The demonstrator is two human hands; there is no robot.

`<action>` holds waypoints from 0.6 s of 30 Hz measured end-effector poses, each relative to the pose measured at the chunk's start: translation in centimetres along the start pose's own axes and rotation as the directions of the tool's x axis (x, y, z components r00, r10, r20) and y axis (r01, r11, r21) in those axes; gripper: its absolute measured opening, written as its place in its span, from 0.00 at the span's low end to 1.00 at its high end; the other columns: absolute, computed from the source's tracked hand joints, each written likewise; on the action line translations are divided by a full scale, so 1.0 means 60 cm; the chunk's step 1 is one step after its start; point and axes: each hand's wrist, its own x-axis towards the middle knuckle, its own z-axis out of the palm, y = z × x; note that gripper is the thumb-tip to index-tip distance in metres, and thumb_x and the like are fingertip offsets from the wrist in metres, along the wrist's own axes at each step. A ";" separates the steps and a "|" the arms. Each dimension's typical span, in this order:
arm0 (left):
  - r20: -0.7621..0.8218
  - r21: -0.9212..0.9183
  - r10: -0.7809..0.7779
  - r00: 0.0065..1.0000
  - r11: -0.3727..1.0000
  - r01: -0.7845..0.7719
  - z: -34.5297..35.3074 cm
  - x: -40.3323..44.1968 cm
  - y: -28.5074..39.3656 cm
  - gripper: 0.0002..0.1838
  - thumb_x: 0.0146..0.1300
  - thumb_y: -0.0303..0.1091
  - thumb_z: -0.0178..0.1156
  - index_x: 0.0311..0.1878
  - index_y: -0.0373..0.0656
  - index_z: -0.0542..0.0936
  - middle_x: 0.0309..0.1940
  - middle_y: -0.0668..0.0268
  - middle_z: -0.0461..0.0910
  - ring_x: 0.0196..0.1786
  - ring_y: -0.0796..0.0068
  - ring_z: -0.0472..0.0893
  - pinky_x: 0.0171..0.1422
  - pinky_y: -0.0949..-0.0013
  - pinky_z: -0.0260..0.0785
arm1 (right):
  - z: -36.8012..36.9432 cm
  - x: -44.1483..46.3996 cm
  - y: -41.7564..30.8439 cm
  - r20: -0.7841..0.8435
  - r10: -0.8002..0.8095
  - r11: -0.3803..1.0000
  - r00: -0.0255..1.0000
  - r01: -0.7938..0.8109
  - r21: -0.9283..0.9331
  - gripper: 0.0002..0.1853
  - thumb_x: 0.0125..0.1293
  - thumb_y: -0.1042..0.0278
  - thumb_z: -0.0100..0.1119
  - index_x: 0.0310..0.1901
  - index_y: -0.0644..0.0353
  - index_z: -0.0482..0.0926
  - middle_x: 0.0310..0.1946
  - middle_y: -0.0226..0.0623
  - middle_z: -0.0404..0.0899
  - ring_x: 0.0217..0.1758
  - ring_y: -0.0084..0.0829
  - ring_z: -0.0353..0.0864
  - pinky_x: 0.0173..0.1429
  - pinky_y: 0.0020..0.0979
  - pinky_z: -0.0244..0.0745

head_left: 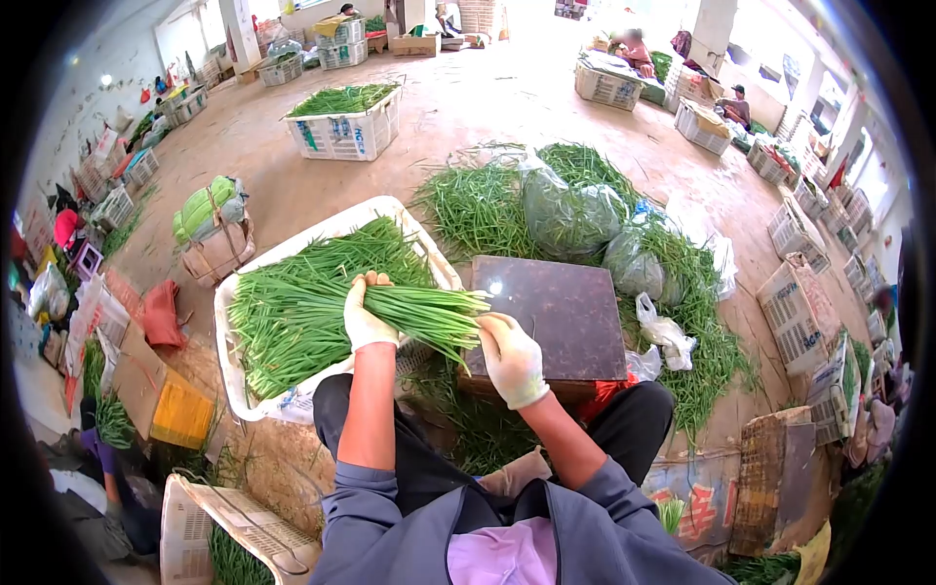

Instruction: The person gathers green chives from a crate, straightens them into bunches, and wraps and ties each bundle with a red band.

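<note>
Bundle of long green stalks [421, 310], held above a crate and beside a low bench. Gripped from below by the left hand [370, 312], with gloved fingers curled up around the stalks. Long axis running left to right across both hands: leafy length to the left of the left hand, over the crate; pale cut ends fanned out to the right, close against the right hand [513, 363]. Right hand nearer to the cut ends, left hand nearer to the middle. Right fingers bent and drawn together at the tips, among the outermost ends; a pinch on any single stalk too small to tell.

Beneath and left of the left hand, a white crate [226, 336] filled with similar loose stalks [292, 331]. Under and just beyond the right hand, the dark, glossy top of the low bench [561, 307]. Past the bench, a heap of loose leaves [468, 207] on the floor, with a clear plastic bag of greens [565, 216] on top; right of the bench, a small white bag [666, 330].

Well beyond the left hand, another filled crate [343, 136] on the bare brown floor [458, 107]. Along the sides of the bright room, further crates and seated people.
</note>
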 end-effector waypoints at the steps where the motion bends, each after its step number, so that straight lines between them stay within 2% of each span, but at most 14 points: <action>1: 0.031 -0.058 0.017 0.999 0.998 -0.015 0.002 -0.008 0.000 0.04 0.69 0.33 0.56 0.43 0.46 0.77 0.40 0.64 0.83 0.42 0.62 0.82 0.53 0.56 0.75 | 0.004 0.003 0.001 0.062 0.055 0.998 0.997 -0.053 -0.030 0.07 0.67 0.70 0.58 0.44 0.57 0.81 0.40 0.43 0.84 0.40 0.45 0.84 0.43 0.39 0.80; 2: 0.063 -0.112 0.032 0.997 0.993 -0.025 0.002 -0.014 0.000 0.03 0.69 0.32 0.56 0.43 0.47 0.77 0.40 0.63 0.83 0.42 0.62 0.81 0.53 0.57 0.75 | 0.013 -0.006 0.008 0.062 0.062 0.998 0.996 -0.060 -0.035 0.07 0.67 0.70 0.58 0.44 0.57 0.81 0.40 0.43 0.84 0.40 0.45 0.84 0.43 0.39 0.80; 3: 0.095 -0.113 0.047 0.994 0.993 -0.036 0.006 -0.018 0.001 0.03 0.69 0.31 0.56 0.44 0.47 0.77 0.40 0.63 0.83 0.42 0.61 0.81 0.54 0.56 0.74 | 0.028 -0.012 0.022 0.158 0.107 0.994 0.982 -0.108 -0.004 0.07 0.67 0.70 0.59 0.45 0.59 0.81 0.39 0.46 0.84 0.41 0.47 0.84 0.44 0.39 0.79; 4: 0.194 -0.164 0.037 0.980 0.986 -0.005 0.000 -0.010 0.004 0.03 0.67 0.30 0.56 0.43 0.47 0.76 0.40 0.62 0.82 0.43 0.61 0.81 0.57 0.57 0.72 | 0.036 -0.010 0.024 0.252 0.142 0.988 0.957 -0.153 0.025 0.08 0.66 0.71 0.59 0.45 0.60 0.81 0.37 0.48 0.84 0.43 0.48 0.83 0.45 0.39 0.79; 5: 0.295 -0.197 0.052 0.954 0.980 0.007 -0.006 0.000 0.005 0.04 0.67 0.29 0.56 0.43 0.47 0.76 0.39 0.63 0.81 0.43 0.62 0.80 0.58 0.58 0.71 | 0.040 -0.014 0.025 0.284 0.200 0.970 0.938 -0.230 0.078 0.08 0.67 0.70 0.58 0.46 0.61 0.80 0.36 0.50 0.84 0.41 0.48 0.84 0.44 0.39 0.78; 6: 0.384 -0.229 0.071 0.920 0.973 0.020 -0.017 0.007 0.003 0.04 0.66 0.29 0.56 0.43 0.47 0.75 0.38 0.64 0.80 0.43 0.63 0.78 0.59 0.59 0.70 | 0.046 -0.017 0.029 0.287 0.200 0.970 0.937 -0.231 0.076 0.08 0.67 0.70 0.58 0.46 0.61 0.80 0.36 0.50 0.84 0.41 0.48 0.84 0.44 0.39 0.78; 8: 0.365 -0.230 0.088 0.927 0.973 -0.002 -0.011 -0.007 0.004 0.05 0.66 0.30 0.57 0.44 0.46 0.76 0.39 0.64 0.80 0.44 0.63 0.78 0.60 0.58 0.69 | 0.054 -0.015 0.033 0.164 0.396 0.885 0.903 -0.423 0.194 0.08 0.68 0.66 0.58 0.43 0.60 0.82 0.36 0.52 0.83 0.42 0.50 0.84 0.46 0.40 0.78; 10: 0.358 -0.227 0.103 0.928 0.974 -0.020 -0.004 -0.013 0.003 0.06 0.65 0.30 0.58 0.44 0.46 0.76 0.39 0.64 0.80 0.45 0.63 0.78 0.61 0.57 0.68 | 0.061 -0.007 0.048 0.205 0.467 0.852 0.860 -0.499 0.155 0.12 0.66 0.64 0.61 0.43 0.64 0.82 0.37 0.51 0.84 0.42 0.46 0.85 0.47 0.37 0.77; 12: 0.538 -0.251 0.130 0.832 0.968 0.011 -0.006 -0.017 0.000 0.07 0.64 0.30 0.60 0.44 0.44 0.76 0.40 0.63 0.79 0.47 0.62 0.77 0.62 0.57 0.67 | 0.074 -0.003 0.067 0.381 0.637 0.606 0.671 -0.740 0.291 0.18 0.65 0.59 0.64 0.45 0.68 0.81 0.37 0.46 0.86 0.39 0.39 0.85 0.47 0.35 0.76; 13: 0.530 -0.230 0.146 0.835 0.973 -0.024 -0.001 -0.025 -0.001 0.09 0.62 0.28 0.60 0.45 0.44 0.75 0.39 0.63 0.78 0.47 0.62 0.75 0.65 0.56 0.65 | 0.073 0.005 0.062 0.420 0.665 0.566 0.618 -0.783 0.257 0.22 0.64 0.56 0.66 0.45 0.71 0.81 0.37 0.39 0.86 0.37 0.29 0.83 0.44 0.30 0.76; 14: 0.532 -0.228 0.143 0.835 0.973 -0.022 0.003 -0.034 -0.003 0.09 0.62 0.28 0.60 0.45 0.44 0.75 0.39 0.63 0.78 0.47 0.62 0.75 0.65 0.56 0.65 | 0.069 0.012 0.060 0.417 0.666 0.565 0.618 -0.784 0.258 0.22 0.64 0.56 0.66 0.45 0.71 0.81 0.37 0.39 0.86 0.37 0.29 0.83 0.44 0.30 0.76; 16: 0.541 -0.196 0.111 0.834 0.981 -0.004 0.008 -0.049 -0.009 0.10 0.61 0.27 0.62 0.46 0.44 0.75 0.39 0.62 0.78 0.47 0.63 0.75 0.67 0.56 0.64 | 0.063 0.023 0.054 0.572 0.707 0.291 0.416 -0.908 0.301 0.20 0.65 0.55 0.67 0.48 0.65 0.81 0.37 0.35 0.85 0.38 0.23 0.82 0.42 0.27 0.75; 17: 0.556 -0.171 0.106 0.824 0.985 -0.011 0.006 -0.053 -0.014 0.12 0.60 0.26 0.63 0.47 0.43 0.75 0.40 0.62 0.78 0.48 0.62 0.76 0.67 0.54 0.64 | 0.071 0.016 0.071 0.601 0.718 0.102 0.352 -0.907 0.409 0.18 0.63 0.58 0.69 0.49 0.61 0.81 0.35 0.31 0.83 0.33 0.20 0.79 0.38 0.25 0.73; 18: 0.561 -0.191 0.097 0.822 0.981 0.014 0.001 -0.052 -0.020 0.14 0.60 0.21 0.59 0.49 0.39 0.75 0.41 0.61 0.77 0.48 0.66 0.76 0.70 0.51 0.63 | 0.081 0.013 0.077 0.600 0.717 0.106 0.355 -0.906 0.410 0.18 0.63 0.58 0.69 0.49 0.61 0.81 0.35 0.31 0.83 0.33 0.20 0.79 0.38 0.25 0.73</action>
